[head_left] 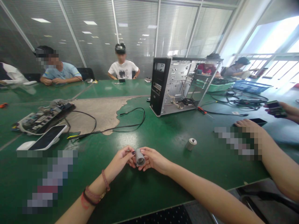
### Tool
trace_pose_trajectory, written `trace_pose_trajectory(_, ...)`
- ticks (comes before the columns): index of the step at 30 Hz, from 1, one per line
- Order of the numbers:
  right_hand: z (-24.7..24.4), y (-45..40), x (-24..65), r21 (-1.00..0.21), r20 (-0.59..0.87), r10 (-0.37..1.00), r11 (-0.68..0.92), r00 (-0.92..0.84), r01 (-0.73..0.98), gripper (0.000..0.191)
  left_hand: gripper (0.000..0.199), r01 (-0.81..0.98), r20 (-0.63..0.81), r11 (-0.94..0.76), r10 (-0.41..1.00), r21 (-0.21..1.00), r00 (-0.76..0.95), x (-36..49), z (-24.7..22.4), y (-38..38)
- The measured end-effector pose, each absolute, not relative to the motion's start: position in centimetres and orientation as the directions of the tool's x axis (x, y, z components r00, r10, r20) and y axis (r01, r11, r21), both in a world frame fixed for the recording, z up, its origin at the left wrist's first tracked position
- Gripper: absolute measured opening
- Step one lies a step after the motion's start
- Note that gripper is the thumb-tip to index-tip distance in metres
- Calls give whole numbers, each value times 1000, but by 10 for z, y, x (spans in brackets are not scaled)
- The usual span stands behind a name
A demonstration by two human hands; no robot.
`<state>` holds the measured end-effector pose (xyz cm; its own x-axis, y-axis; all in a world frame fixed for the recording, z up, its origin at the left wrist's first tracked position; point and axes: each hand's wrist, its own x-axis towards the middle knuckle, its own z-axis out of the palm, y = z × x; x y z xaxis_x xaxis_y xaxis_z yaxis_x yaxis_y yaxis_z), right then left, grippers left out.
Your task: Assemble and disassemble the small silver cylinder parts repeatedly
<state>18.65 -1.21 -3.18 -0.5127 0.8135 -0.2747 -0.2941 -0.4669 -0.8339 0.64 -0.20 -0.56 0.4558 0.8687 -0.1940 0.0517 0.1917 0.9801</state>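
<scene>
Pinching a grey metal cylinder point(140, 157) between them, the left hand point(120, 162) and right hand point(153, 160) are half-curled around it. A similar cylinder point(191, 144) sits nearby on the green table point(163, 133).

A thin reddish-brown cord bracelet point(105, 180) is worn nearest the left hand point(119, 162). Further down the left forearm point(79, 213), a wider braided reddish band point(93, 195) with a small gold-coloured clasp point(102, 195), a black band point(88, 199) and a loose red string point(82, 200) are worn together. The right forearm point(205, 194) is seen bare.
</scene>
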Motion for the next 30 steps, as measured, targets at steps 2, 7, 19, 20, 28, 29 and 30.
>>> trace_pose_trajectory(2,-32,-12,187,-833,-269,814,-465,-515,-301,39,28,50,-191,190,867,981,461,7,-6,-2)
trace_pose_trajectory(7,-33,-11,187,-836,-273,812,-466,-517,-291,37,26,45,-190,190,869,981,457,6,-5,-2)
trace_pose_trajectory(19,-32,-11,187,-840,-276,802,-469,-529,-273,37,24,60,-189,182,867,981,461,7,-5,-2)
trace_pose_trajectory(20,-31,-11,187,-840,-275,802,-469,-531,-273,38,24,59,-189,183,867,981,461,7,-5,-3)
trace_pose_trajectory(28,-29,-11,188,-832,-279,790,-483,-546,-272,36,25,28,-183,193,863,981,472,6,-5,-2)
trace_pose_trajectory(29,-29,-11,189,-831,-279,789,-484,-548,-274,35,25,28,-181,190,863,981,472,6,-5,-3)
trace_pose_trajectory(30,-29,-11,189,-829,-280,787,-486,-549,-275,34,24,31,-180,188,862,982,473,6,-5,-3)
